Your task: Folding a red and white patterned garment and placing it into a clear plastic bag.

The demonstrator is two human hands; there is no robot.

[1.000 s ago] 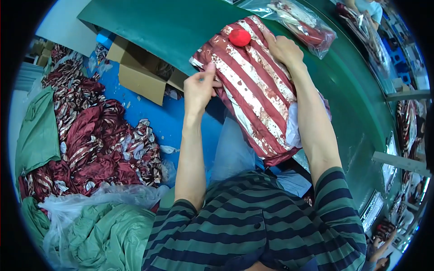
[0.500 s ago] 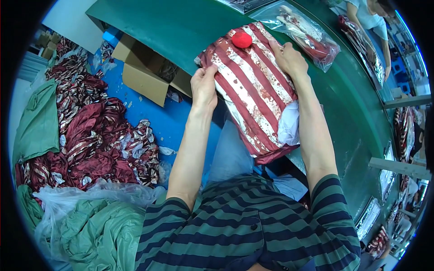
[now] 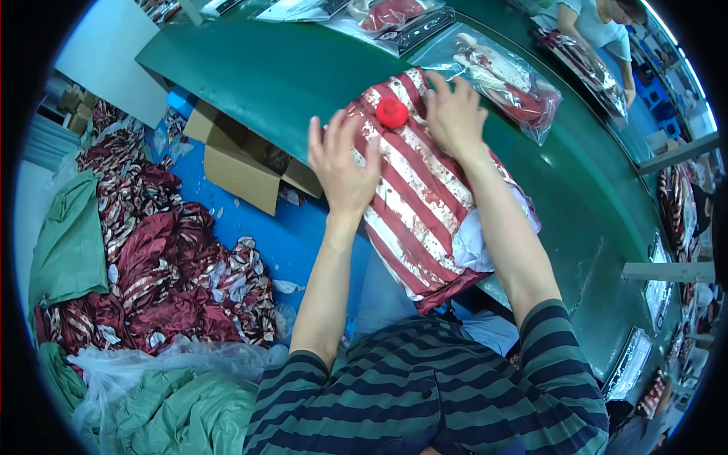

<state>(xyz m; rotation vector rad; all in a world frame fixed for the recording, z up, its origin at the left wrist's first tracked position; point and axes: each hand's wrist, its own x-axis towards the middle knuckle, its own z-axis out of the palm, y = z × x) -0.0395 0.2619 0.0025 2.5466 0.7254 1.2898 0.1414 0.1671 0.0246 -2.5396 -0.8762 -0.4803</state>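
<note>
A folded maroon-and-white striped costume (image 3: 413,193) with dark red splatters lies over the near edge of the green table. A red ball-shaped piece (image 3: 391,113) sits near its far end, and a white cloth patch (image 3: 472,244) shows at its near right. My left hand (image 3: 346,168) rests at the costume's left edge with fingers spread. Over its far right part is my right hand (image 3: 456,120), its fingers apart and slightly bent. Neither hand grips the cloth.
Clear bags with costumes (image 3: 508,82) lie on the green table (image 3: 250,64) beyond my right hand. An open cardboard box (image 3: 241,178) stands left of the table. Heaped striped garments (image 3: 171,265) and green sheeting (image 3: 178,413) fill the left. A co-worker (image 3: 588,30) handles a bagged costume at far right.
Both hands have let go of the costume's edges and opened their fingers. The costume has come down closer to me and now lies on the table edge.
</note>
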